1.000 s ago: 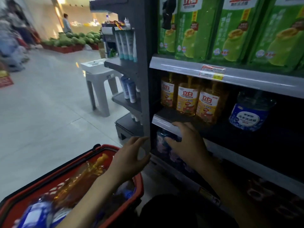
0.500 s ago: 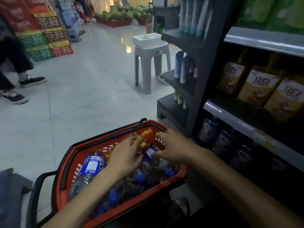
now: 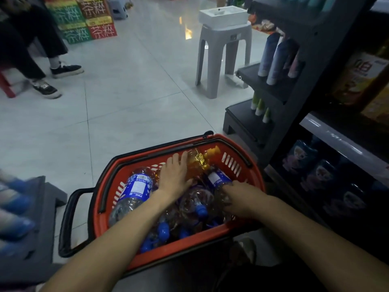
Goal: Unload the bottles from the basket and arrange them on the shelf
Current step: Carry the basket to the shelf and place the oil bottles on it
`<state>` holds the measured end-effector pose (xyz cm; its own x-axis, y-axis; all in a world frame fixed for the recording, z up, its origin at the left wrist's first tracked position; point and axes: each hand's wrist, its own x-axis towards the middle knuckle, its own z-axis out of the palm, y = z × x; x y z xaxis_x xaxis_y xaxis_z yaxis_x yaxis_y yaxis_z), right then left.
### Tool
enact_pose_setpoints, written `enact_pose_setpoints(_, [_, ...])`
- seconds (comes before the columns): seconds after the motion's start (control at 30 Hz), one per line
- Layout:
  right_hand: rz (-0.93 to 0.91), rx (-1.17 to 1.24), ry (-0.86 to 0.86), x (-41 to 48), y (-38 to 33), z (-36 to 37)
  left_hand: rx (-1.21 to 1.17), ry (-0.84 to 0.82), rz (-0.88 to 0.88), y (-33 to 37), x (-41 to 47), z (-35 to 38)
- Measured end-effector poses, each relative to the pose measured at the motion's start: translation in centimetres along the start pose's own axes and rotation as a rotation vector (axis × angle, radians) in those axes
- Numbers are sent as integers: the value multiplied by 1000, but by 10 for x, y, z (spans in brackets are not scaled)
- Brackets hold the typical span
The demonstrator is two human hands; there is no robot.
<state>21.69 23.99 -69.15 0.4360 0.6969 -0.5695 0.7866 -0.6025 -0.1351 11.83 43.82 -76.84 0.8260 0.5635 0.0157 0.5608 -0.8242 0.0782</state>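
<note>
Hands [image 3: 174, 178] on basket [image 3: 189, 250] bottles [image 3: 136, 188], right grip unclear.

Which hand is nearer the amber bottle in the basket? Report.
Left. The left hand lies on the amber bottle; the right hand sits apart, nearer the person, on a blue-labelled bottle.

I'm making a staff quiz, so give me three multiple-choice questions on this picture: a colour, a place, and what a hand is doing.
1. The basket is: A blue, B red, C green.
2. The white box stands: A on the grey stool, B in the basket, C under the stool.
3. The left hand: A hangs outside the basket, B rests on the amber bottle, C is out of view.
B: its walls are red. A: it sits on the stool's seat. B: its fingers lie on that bottle.
</note>
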Motion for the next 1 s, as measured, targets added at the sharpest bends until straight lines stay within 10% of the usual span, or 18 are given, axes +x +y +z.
enact_pose_setpoints(0.6, [-20, 93, 3, -6, 3, -2, 15, 28, 15, 21, -7, -8])
enact_pose_setpoints(1.0, [24, 249, 141, -33, 2, -12, -612, 21, -230, 14, -20, -83])
